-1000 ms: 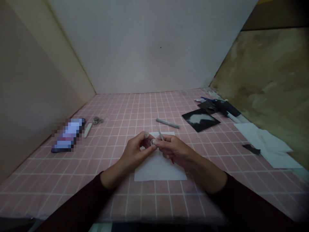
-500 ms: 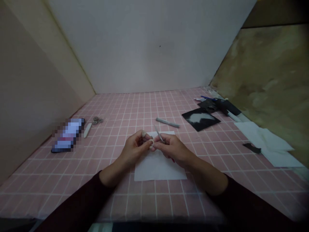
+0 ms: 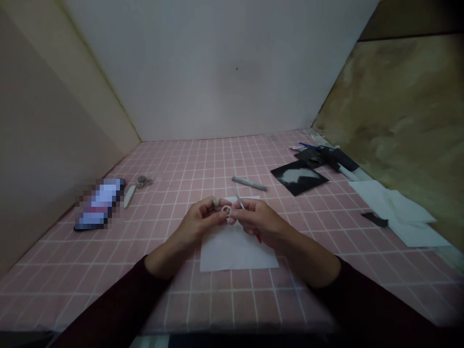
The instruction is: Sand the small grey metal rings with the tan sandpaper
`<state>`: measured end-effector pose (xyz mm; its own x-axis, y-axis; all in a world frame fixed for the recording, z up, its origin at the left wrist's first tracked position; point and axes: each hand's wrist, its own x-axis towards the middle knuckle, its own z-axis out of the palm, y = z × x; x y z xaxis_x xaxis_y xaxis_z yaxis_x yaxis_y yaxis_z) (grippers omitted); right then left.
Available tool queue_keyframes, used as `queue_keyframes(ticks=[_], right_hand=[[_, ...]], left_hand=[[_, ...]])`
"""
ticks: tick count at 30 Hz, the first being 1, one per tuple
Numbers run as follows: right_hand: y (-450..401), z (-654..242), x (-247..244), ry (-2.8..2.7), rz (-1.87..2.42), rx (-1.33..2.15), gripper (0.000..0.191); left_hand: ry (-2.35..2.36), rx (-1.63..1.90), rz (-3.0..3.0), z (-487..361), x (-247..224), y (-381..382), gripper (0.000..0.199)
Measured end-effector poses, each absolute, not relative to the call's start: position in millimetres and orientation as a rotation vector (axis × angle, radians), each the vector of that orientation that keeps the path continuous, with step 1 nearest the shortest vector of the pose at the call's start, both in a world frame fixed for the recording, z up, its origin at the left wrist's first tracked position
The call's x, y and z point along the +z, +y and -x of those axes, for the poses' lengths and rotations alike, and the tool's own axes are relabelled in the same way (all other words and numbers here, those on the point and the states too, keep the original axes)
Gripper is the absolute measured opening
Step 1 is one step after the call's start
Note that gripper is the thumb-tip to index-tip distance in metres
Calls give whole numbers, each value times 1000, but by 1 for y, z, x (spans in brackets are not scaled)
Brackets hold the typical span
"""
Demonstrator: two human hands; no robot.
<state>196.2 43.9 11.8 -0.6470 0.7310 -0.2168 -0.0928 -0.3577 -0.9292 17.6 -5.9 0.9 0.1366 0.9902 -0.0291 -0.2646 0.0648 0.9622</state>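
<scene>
My left hand (image 3: 203,217) is closed, pinching a small pale ring (image 3: 226,208) between thumb and fingers. A greyish wrap or cap (image 3: 216,201) covers one of its fingertips. My right hand (image 3: 259,218) is closed around a thin metal tool with a red handle end (image 3: 258,238). The slim grey shaft (image 3: 239,199) of that tool points up and away from the ring; its exact kind I cannot tell. Fingertips of the right hand also touch the ring's right side. Both hands are above a white sheet of paper (image 3: 237,253).
Beyond the hands lies a grey rod (image 3: 249,183). Black sandpaper (image 3: 277,175) with white dust is to the right, near folded white paper (image 3: 395,200) and a dark scrap (image 3: 375,219). At left are a phone (image 3: 101,203), a white flat stick (image 3: 129,196) and several small grey rings (image 3: 144,181).
The ring has turned between my fingers, so its round opening shows more plainly. The right hand's tool has shifted slightly. The whole view has moved a little.
</scene>
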Motion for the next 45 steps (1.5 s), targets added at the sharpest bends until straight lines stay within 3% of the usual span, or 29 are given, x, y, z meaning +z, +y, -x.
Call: queue_keyframes(ticks=[16, 22, 29, 37, 45], right_hand=[[45, -198, 12, -1204, 754, 2237, 24], [47, -199, 9, -1486, 834, 1875, 32], [49, -205, 14, -1990, 875, 1437, 23], [48, -207, 13, -2198, 758, 1300, 29], [44, -204, 9, -1957, 895, 1630, 13]], left_hand=[[863, 1208, -1137, -18, 3, -8, 18], [1004, 1321, -1128, -14, 3, -3, 16], [1028, 1298, -1103, -11, 3, 0, 20], [1003, 1291, -1124, -10, 4, 0, 23], [1039, 1291, -1118, -7, 2, 0, 25]])
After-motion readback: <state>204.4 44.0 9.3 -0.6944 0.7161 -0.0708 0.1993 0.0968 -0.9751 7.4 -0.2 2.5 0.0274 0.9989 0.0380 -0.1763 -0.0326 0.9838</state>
